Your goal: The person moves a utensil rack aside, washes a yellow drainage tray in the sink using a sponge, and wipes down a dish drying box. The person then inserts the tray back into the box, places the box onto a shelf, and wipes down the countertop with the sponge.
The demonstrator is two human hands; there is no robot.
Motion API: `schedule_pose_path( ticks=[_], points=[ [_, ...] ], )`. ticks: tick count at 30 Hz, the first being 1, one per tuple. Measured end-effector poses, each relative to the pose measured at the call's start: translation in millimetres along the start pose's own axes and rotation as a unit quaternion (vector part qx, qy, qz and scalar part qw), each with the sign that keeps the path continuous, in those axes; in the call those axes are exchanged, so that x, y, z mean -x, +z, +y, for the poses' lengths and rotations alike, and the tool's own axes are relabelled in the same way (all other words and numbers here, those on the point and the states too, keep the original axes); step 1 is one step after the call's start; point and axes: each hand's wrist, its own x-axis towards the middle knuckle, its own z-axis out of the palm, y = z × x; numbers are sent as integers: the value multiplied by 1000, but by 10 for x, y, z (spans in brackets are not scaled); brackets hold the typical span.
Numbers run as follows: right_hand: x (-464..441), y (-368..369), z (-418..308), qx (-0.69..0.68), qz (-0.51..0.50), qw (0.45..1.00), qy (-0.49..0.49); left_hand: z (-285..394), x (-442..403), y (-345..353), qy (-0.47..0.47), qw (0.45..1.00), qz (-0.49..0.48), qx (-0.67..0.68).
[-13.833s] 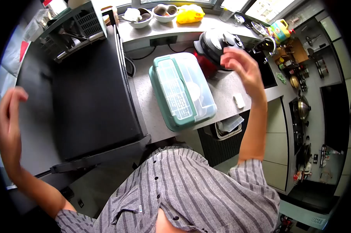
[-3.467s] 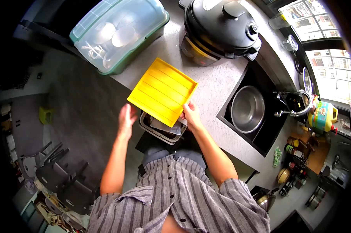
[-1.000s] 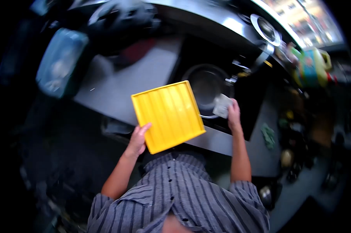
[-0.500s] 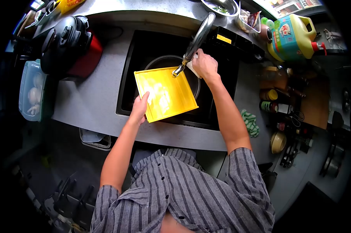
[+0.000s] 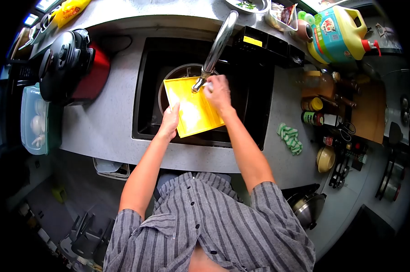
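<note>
A yellow square tray (image 5: 191, 109) is tilted under the tap (image 5: 221, 41), over the black sink (image 5: 255, 113). My left hand (image 5: 169, 121) grips its left edge, thumb on the upper face. Closed around a small white cloth or sponge (image 5: 209, 86), my right hand (image 5: 219, 94) is at the tray's upper right, close to the tap's spout. Bright reflections shine on the tray's surface. Behind the tray a round metal basin (image 5: 163, 96) shows in part inside the sink.
To the left are a red and black pressure cooker (image 5: 89, 75) and a lidded green box (image 5: 35, 120). Right of the sink lies a green-striped cloth (image 5: 290, 138). Bottles, jars and a big yellow jug (image 5: 336, 34) stand farther right. A lined bin (image 5: 112, 168) is below the counter.
The tray came from the counter's left to under the tap. My left hand took its left edge; my right hand let go, took up the white piece and has now moved from the tap onto the tray.
</note>
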Motion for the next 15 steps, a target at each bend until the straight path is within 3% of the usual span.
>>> schedule_pose_path(
  ticks=[4, 6, 9, 10, 12, 15],
  points=[
    [335, 394, -348, -188, -104, 976, 33, 54, -169, 10, 59, 997, 7, -46],
    [421, -81, -697, -216, -252, 941, 65, 83, -252, -85, 84, 996, 24, -3],
    [668, -168, -646, -148, -201, 968, -5, 156, -146, -23, 85, 996, -1, -20],
    [596, -70, -576, -103, -124, 987, -29, 140, -74, 4, 71, 997, 1, -15],
    [275, 78, -310, -110, -60, 992, 28, 41, -18, 31, 28, 998, -12, -48],
    [316, 308, -146, -161, -93, 982, 37, -44, -131, -12, 41, 999, 1, -36]
  ],
)
